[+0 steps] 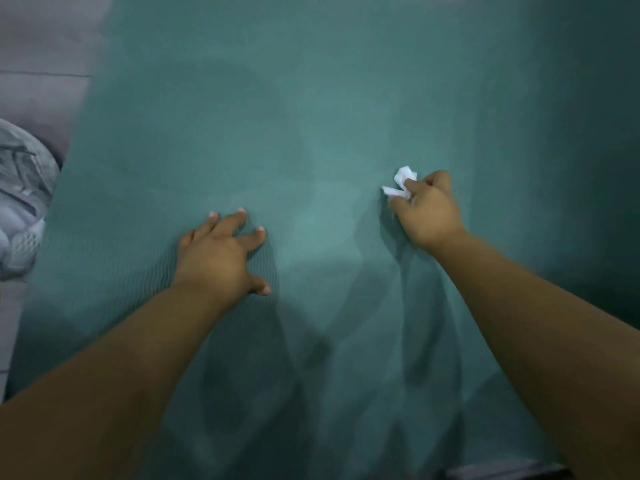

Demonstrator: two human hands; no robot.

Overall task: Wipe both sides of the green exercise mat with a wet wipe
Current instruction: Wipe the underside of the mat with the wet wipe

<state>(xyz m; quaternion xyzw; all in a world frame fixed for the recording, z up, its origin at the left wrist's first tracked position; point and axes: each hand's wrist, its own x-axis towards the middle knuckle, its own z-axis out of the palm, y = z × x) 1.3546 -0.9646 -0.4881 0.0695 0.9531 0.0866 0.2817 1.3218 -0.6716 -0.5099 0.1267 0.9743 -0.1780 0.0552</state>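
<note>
Mat fills my view; left hand rests spread on it, right hand pinches a crumpled, seemingly damp wipe.

The mat is spread across most of the floor, which is seen at 10 o'clock. The left hand is pressed on the mat; a wipe is gripped by the right hand at 2 o'clock from it. A bag is placed off the mat at 9 o'clock.
</note>
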